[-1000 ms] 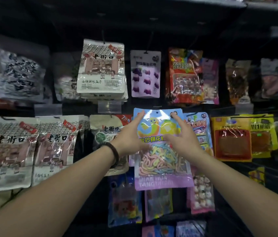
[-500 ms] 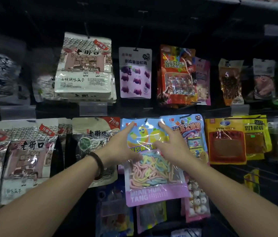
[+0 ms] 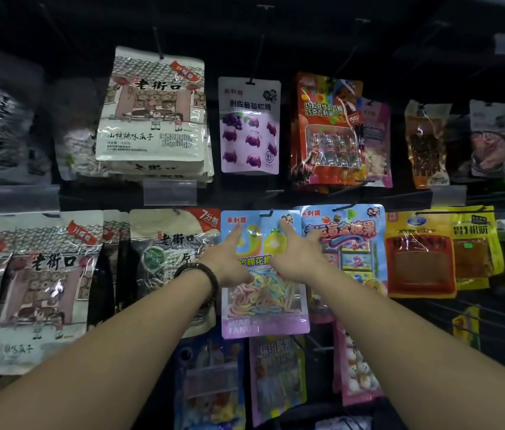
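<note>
The candy bag (image 3: 263, 301) hangs on a hook (image 3: 266, 213), just beside a blue bag (image 3: 350, 240). The left hand (image 3: 227, 259) and right hand (image 3: 300, 259) press on its front. Their fingers (image 3: 238, 232) are straight and apart.

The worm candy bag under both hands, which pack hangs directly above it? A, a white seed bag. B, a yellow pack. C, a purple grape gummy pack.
C: the purple grape gummy pack hangs on the peg straight above the worm candy bag.
</note>
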Available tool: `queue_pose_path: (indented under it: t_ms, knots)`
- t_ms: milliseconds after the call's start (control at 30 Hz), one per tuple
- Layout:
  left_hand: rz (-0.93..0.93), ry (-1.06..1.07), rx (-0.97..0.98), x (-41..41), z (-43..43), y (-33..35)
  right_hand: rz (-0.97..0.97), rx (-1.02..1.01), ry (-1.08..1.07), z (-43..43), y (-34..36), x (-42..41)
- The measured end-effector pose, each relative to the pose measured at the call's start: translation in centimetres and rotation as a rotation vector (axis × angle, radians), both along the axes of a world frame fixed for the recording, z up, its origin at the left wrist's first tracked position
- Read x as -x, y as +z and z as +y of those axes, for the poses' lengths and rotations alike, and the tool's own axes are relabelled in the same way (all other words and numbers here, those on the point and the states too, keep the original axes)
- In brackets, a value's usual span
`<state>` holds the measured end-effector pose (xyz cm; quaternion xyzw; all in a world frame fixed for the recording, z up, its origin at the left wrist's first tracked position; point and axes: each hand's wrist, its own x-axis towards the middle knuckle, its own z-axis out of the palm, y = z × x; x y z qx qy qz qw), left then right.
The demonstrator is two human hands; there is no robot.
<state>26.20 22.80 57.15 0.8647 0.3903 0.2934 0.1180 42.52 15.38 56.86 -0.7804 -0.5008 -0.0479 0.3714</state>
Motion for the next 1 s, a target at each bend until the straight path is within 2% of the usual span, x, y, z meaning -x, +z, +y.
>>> queue_pose_path:
  t_ms: [167,400,500,600,800,1000]
  knots:
    - [0.048,0.035,-0.038,1.2,0.1,-0.5,-0.072,0.074,0.026,-0.5,-1.2,0.0]
    - [-0.021,0.000,-0.077,5.8,-2.5,-3.0,-0.151,0.080,0.109,-4.8,-3.2,1.9]
    - [0.017,-0.003,-0.133,8.3,-5.1,-4.8,-0.181,0.030,0.140,-7.6,-4.9,3.3]
    - [-0.022,-0.060,-0.125,11.5,-9.0,-7.6,-0.122,-0.069,0.187,-10.3,-7.6,5.0]
    - [-0.025,-0.099,-0.013,17.7,-16.4,-17.5,0.115,-0.121,0.333,-15.7,-16.9,10.0]
    - [0.200,-0.061,0.222,22.9,-18.4,-32.9,0.308,0.137,0.455,-17.1,-31.7,14.4]
